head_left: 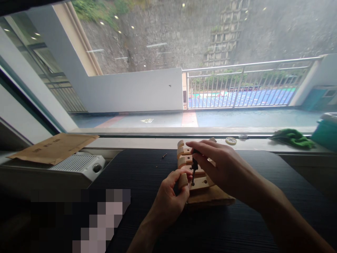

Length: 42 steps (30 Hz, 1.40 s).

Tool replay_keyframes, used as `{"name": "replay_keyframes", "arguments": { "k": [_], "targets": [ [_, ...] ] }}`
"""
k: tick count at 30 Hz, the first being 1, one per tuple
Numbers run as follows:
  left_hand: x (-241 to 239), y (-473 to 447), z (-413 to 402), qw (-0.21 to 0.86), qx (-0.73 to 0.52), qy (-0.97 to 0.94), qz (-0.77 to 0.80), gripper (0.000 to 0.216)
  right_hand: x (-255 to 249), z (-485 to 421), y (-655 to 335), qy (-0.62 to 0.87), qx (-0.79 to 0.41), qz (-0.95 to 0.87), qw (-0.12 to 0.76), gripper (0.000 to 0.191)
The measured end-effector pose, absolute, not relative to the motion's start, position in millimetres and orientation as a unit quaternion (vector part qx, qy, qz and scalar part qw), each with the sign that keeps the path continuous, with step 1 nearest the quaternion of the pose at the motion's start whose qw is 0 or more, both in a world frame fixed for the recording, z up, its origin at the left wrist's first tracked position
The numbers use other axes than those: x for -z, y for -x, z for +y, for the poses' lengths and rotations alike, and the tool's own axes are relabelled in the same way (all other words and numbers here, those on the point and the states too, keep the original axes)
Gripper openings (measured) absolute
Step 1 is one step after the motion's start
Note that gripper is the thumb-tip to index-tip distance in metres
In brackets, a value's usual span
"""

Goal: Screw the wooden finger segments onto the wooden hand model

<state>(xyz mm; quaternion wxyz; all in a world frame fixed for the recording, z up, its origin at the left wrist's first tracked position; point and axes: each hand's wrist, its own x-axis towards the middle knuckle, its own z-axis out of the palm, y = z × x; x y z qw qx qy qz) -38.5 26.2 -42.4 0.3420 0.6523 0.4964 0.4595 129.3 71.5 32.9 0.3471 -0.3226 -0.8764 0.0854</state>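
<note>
A wooden rack-like piece [210,197] rests on the dark table, with several curved-ended crosswise slats that have screw holes. My right hand [226,163] is closed round the black handle of a screwdriver [194,168], held nearly upright. Its tip meets a hole in the nearest slat [199,183]; whether a screw head sits there is too small to tell. At that slat's left, my left hand [171,193] grips the rounded end between thumb and fingers. The far slats are partly covered by my right hand.
On the black table [142,175] a small screw [164,155] lies left of the wood. A brown envelope [58,146] lies over a white heater [81,167]. The windowsill bears a tape roll [231,141], a green cloth [295,138] and a teal container [326,130].
</note>
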Motion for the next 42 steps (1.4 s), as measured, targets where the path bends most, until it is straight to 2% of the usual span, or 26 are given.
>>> {"name": "replay_keyframes", "arguments": {
  "k": [4, 12, 17, 23, 32, 42],
  "targets": [
    [43, 39, 26, 0.335, -0.460, -0.653, 0.500, 0.020, -34, 70, -127, 0.338, -0.064, -0.873, 0.346, 0.033],
    [39, 38, 24, 0.332, -0.448, -0.651, 0.515, 0.030, -40, 57, -123, 0.275, -0.127, -0.897, 0.321, 0.042],
    [42, 39, 25, 0.337, -0.444, -0.655, 0.510, 0.021, -40, 61, -126, 0.324, -0.120, -0.883, 0.319, 0.033],
    [44, 39, 25, 0.340, -0.450, -0.659, 0.497, 0.021, -38, 64, -127, 0.346, -0.084, -0.872, 0.338, 0.025],
    [40, 38, 24, 0.331, -0.441, -0.649, 0.523, 0.032, -43, 54, -126, 0.273, -0.129, -0.898, 0.320, 0.040],
    [45, 39, 27, 0.331, -0.444, -0.665, 0.502, 0.020, -41, 63, -127, 0.327, -0.111, -0.881, 0.324, 0.026]
  ]
}}
